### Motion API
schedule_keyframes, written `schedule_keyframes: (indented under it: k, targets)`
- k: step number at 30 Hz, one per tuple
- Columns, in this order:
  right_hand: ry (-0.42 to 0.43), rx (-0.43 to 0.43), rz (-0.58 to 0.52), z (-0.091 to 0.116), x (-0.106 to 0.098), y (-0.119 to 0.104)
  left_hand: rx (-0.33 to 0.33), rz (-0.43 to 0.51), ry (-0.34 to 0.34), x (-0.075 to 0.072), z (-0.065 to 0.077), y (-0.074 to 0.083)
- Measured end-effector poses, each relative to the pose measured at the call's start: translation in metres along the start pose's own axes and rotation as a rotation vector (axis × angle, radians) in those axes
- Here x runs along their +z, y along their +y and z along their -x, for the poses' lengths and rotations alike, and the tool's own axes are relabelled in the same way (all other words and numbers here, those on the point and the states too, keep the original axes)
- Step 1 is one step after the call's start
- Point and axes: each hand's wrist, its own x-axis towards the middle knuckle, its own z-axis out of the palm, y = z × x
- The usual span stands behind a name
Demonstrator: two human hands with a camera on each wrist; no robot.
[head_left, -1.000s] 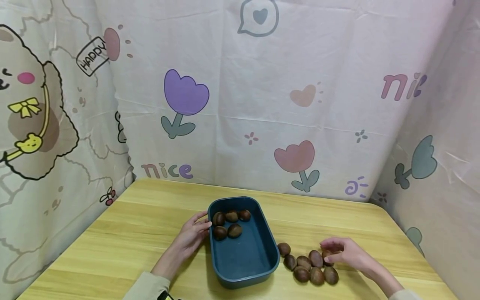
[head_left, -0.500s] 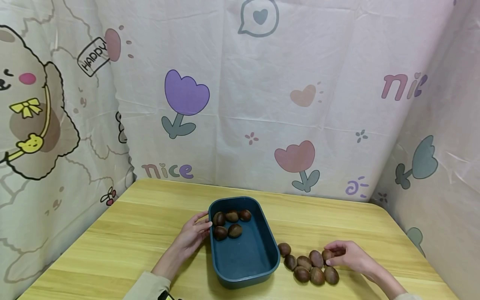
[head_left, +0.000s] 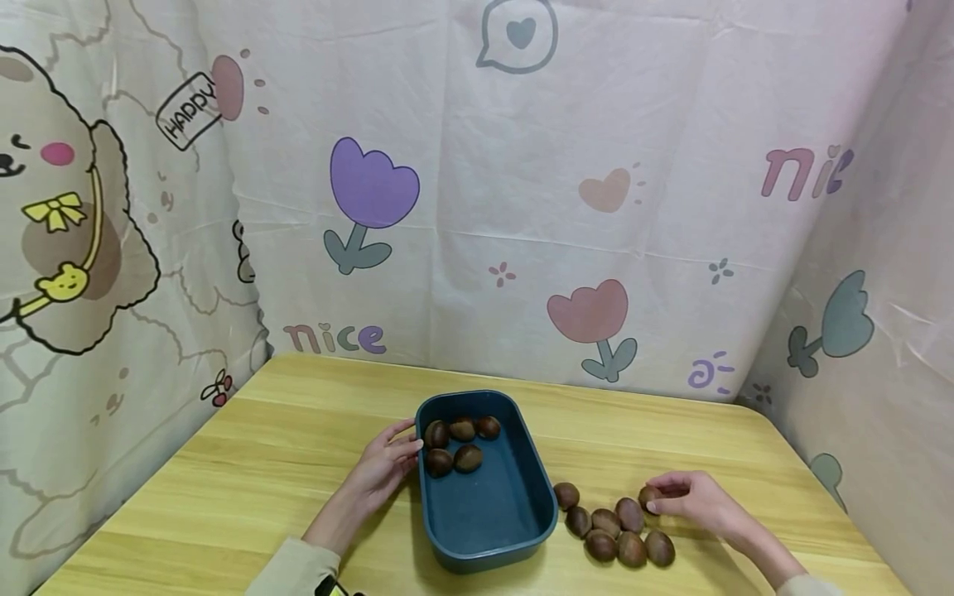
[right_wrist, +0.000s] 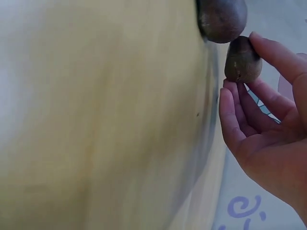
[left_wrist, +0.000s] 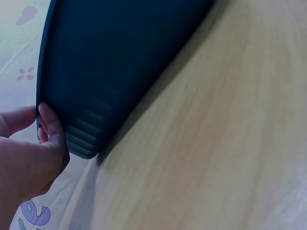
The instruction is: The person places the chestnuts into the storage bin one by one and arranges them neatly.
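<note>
A dark blue rectangular container (head_left: 488,515) stands on the table with several brown chestnuts (head_left: 468,458) at its far left end. My left hand (head_left: 383,470) holds its left side; in the left wrist view the thumb and fingers (left_wrist: 52,125) pinch the rim. At the right, my right hand (head_left: 702,502) pinches one chestnut (right_wrist: 242,61) between thumb and fingertips. Right beside it, several more chestnuts (head_left: 631,549) lie grouped on the table, between that hand and the container. Another chestnut (right_wrist: 223,19) shows close to the pinched one in the right wrist view.
The wood-grain table (head_left: 320,406) has rounded far corners. Pale printed cloth (head_left: 477,190) hangs behind it and along both sides. One loose chestnut (head_left: 566,496) sits right at the container's right wall.
My right hand has closed its fingertips on the chestnut at the group's far right and shifted it slightly away from the others. The left hand and container stay in place.
</note>
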Motion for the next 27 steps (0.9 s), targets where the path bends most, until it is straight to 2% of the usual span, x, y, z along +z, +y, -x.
schedule_keyframes:
  k: [6, 12, 27]
  targets:
    - [-0.016, 0.002, -0.063, -0.008, 0.001, -0.007, -0.002, 0.009, 0.002, 0.001, 0.0, 0.0]
    - [-0.03, 0.004, -0.064, -0.021, 0.006, -0.016, 0.001, 0.011, 0.0, 0.0, 0.0, 0.0]
    - [-0.084, -0.113, -0.004, -0.057, 0.022, -0.055, 0.001, 0.009, -0.006, 0.0, 0.0, 0.0]
